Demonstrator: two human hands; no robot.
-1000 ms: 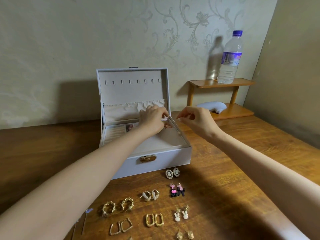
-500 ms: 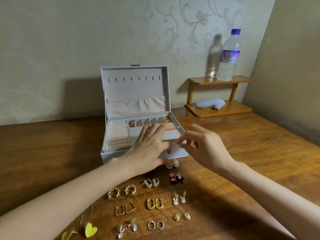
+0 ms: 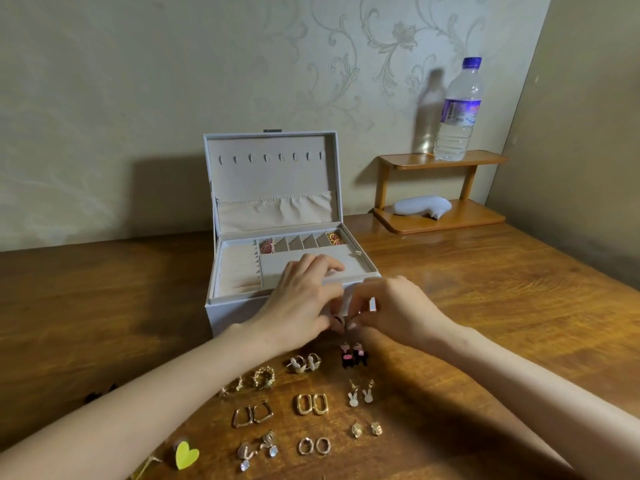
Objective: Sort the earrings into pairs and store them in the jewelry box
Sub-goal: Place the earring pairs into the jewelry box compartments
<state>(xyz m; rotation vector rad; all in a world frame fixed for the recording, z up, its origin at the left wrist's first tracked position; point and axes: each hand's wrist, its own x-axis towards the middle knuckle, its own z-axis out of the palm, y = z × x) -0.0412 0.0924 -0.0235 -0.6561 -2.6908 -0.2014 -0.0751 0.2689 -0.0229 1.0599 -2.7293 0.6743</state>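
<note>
2 earrings (image 3: 339, 320) between the fingers (image 3: 362, 315), before jewelry box (image 3: 225, 313)

Glossy varnished wood table (image 3: 485, 306); matt velvety jewelry box (image 3: 277, 174) lining; shiny gold-metal earrings (image 3: 311, 404); clear plastic bottle (image 3: 457, 112).

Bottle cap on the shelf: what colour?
The bottle cap is blue, clearest in the head view.
</note>
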